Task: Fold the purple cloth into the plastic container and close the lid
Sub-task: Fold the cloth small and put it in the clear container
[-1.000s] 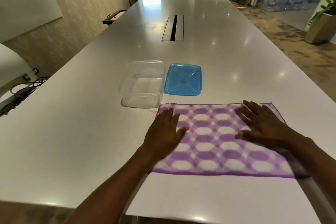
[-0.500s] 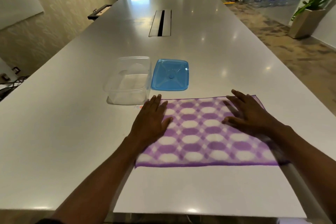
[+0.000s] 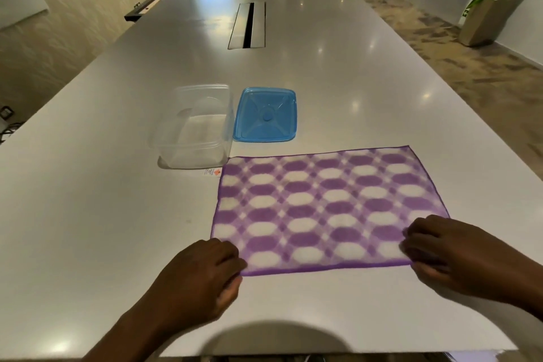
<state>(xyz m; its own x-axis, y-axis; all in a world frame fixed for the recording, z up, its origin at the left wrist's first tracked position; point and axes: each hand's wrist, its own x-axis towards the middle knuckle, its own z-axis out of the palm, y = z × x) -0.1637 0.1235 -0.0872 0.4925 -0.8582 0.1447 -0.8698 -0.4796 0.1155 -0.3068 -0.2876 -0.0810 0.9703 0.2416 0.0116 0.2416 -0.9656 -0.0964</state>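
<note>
The purple cloth lies flat and unfolded on the white table. The left hand pinches its near left corner, fingers curled; the right hand grips the near right corner likewise. Beyond the cloth sit the clear container — open, empty — and just beside it the blue lid.

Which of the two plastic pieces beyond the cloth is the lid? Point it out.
The flat blue square plastic lid, right of the deep clear plastic container, which is open, empty and has tall see-through walls.
</note>
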